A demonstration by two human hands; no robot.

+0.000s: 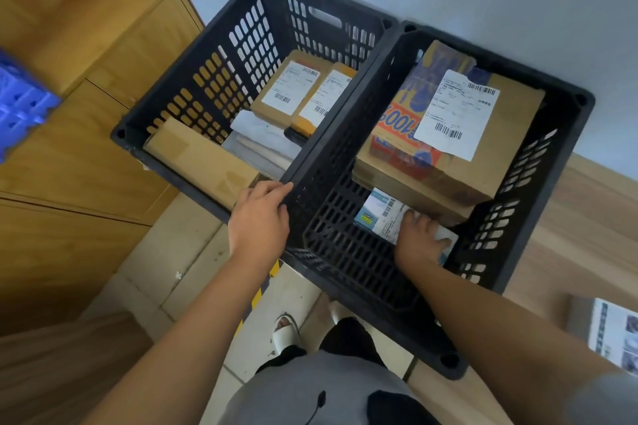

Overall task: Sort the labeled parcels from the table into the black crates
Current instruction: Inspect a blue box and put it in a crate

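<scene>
Against a pale wall, two black crates (583,103) are set side by side, the shared rim gripped by the left hand (259,217) while a small labeled parcel (381,217) is pressed by the right hand (419,238) to the right crate's floor, where fingers could be pinched beneath the large box (448,134).

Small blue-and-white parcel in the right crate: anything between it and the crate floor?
Nothing visible. The small blue-and-white parcel lies low in the right crate by the big cardboard box, the right hand on top of it. Left hand grips the rim.
</scene>
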